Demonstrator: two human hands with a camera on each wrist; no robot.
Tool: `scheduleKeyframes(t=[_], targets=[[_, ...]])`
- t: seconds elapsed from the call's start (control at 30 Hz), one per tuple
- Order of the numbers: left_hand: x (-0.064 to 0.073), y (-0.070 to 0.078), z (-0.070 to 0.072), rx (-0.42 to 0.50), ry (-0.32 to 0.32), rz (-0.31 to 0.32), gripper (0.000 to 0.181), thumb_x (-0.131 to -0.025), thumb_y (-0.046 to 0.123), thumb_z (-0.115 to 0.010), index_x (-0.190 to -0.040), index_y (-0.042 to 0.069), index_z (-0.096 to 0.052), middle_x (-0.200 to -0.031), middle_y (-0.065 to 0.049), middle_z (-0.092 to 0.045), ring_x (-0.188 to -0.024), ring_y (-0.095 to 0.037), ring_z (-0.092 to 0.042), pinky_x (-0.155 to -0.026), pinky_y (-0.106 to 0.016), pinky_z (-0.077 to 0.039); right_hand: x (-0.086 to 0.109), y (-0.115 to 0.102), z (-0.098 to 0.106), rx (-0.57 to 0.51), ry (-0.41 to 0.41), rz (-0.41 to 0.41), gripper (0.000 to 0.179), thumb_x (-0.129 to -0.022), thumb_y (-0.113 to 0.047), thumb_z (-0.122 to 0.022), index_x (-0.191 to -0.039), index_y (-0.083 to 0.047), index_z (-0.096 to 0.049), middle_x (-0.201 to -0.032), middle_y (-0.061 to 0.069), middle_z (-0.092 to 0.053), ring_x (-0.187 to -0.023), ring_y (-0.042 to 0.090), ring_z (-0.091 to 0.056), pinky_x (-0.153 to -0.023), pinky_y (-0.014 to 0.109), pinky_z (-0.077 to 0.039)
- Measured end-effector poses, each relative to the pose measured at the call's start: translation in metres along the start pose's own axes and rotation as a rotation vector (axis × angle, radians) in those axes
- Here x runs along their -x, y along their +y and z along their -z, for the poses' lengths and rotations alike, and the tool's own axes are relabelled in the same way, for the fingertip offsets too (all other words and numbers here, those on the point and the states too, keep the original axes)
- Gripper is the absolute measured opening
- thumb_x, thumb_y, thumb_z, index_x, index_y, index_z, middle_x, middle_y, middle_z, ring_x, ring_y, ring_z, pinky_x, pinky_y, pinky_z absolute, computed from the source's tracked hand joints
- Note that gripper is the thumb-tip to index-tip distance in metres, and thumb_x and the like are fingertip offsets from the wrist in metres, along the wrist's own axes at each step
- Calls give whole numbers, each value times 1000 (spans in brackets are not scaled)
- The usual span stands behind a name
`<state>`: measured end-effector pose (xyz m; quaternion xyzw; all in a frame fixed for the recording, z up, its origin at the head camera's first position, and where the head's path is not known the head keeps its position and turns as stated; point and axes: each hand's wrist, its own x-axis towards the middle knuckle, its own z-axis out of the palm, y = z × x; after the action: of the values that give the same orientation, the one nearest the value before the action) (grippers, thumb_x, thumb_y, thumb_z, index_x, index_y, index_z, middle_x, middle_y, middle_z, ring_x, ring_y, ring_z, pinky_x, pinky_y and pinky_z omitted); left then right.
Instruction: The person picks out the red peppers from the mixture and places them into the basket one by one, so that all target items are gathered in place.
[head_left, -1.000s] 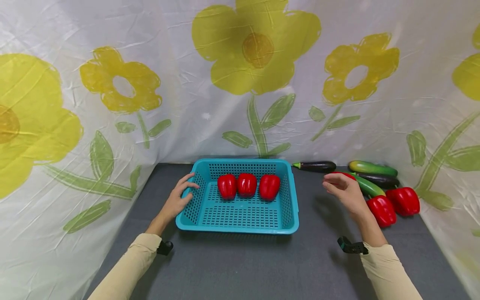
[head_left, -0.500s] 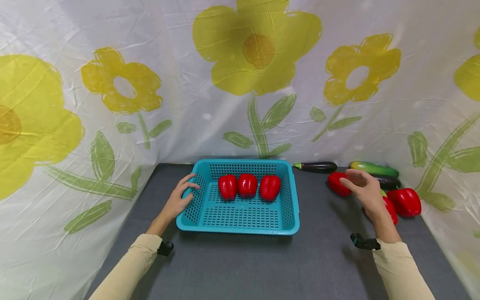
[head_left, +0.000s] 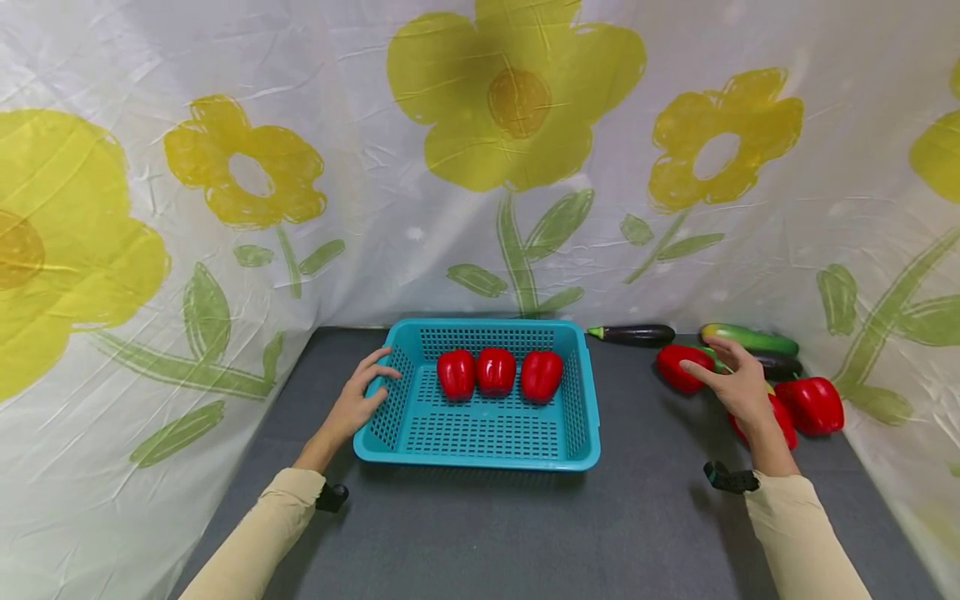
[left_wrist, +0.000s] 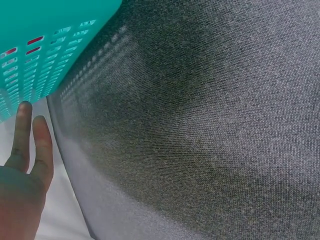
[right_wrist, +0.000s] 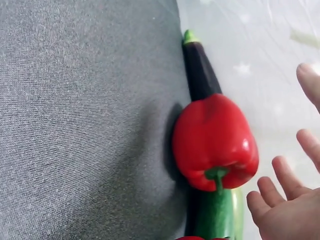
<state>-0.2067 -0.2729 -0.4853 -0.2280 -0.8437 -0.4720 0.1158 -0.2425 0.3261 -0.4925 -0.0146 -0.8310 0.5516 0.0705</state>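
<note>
My left hand point(head_left: 358, 400) is at the left rim of the teal perforated basket point(head_left: 480, 461). In the left wrist view two straight fingers point(left_wrist: 42, 142) extend along the basket's outer wall point(left_wrist: 55, 15). Three red bell peppers point(head_left: 496, 372) stand in a row inside the basket. On the right, my right hand point(head_left: 738, 392) hovers beside another red bell pepper point(head_left: 677, 370), its fingers spread and loosely bent. The right wrist view shows a gap between that hand point(right_wrist: 292, 210) and the pepper point(right_wrist: 215, 140), whose green stem faces the camera.
An eggplant point(head_left: 633, 335) lies along the back edge, right of the basket. A green-yellow cucumber point(head_left: 750, 338) and a second eggplant point(head_left: 778, 365) lie behind the right hand. Two more red peppers point(head_left: 810, 406) sit at the far right. A flowered curtain point(head_left: 450, 250) hangs behind the grey table point(head_left: 480, 542).
My right hand has moved rightward from beside the basket to the pepper pile, uncovering the nearest pepper, and has shifted only slightly over the last half second. The left hand has stayed at the basket.
</note>
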Motion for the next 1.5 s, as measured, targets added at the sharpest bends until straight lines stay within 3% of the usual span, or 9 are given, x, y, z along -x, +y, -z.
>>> scheduleKeyframes(t=[0.5,0.6,0.7,0.8,0.87,1.17,1.5], targets=[[-1,-1,-1,21,-2,6,26,-89,-22,-49,-109,-15,-63,-149,-41,-31,-139,-60,-22,-102,-71,-22,-7,12,-2,57,-22,-42,79,-90,-34,-79,-149,3,-42,-153,31,-37,-138,50,-33,-105,66,-30],[-1,-1,0,18,0,5,26,-88,-22,-49,-109,-15,-63,-149,-41,-32,-139,-60,-23,-102,-72,-21,-9,15,-4,63,-29,-48,79,-90,-34,-78,-150,3,-42,-152,30,-39,-136,46,-37,-103,59,-37],[-2,-1,-1,12,0,6,26,-88,-22,-49,-109,-15,-63,-148,-41,-32,-139,-60,-23,-102,-72,-21,-11,16,-5,60,-38,-53,78,-91,-34,-78,-150,2,-42,-151,29,-41,-133,45,-39,-95,41,-45],[-3,0,-1,12,-1,7,25,-88,-22,-49,-109,-15,-63,-148,-41,-32,-139,-59,-23,-102,-72,-22,-13,17,-7,54,-45,-55,78,-91,-33,-77,-150,3,-41,-150,29,-41,-130,45,-40,-84,24,-45],[-2,1,-1,13,-1,7,26,-89,-22,-49,-109,-15,-63,-149,-40,-32,-139,-59,-24,-102,-72,-22,-14,18,-9,57,-41,-53,76,-91,-32,-77,-149,3,-42,-149,29,-41,-127,45,-41,-79,19,-45],[-2,2,0,9,5,20,26,-88,-22,-49,-109,-15,-63,-148,-40,-32,-138,-60,-24,-101,-71,-22,-16,25,-15,59,-18,-59,68,-90,-19,-79,-146,4,-46,-146,30,-43,-122,48,-45,-70,13,-46],[-1,1,-1,10,10,29,26,-87,-22,-49,-108,-15,-63,-148,-40,-33,-139,-58,-24,-101,-70,-23,-12,22,-17,55,7,-44,69,-90,-24,-80,-145,3,-48,-147,30,-43,-125,51,-46,-69,11,-45]])
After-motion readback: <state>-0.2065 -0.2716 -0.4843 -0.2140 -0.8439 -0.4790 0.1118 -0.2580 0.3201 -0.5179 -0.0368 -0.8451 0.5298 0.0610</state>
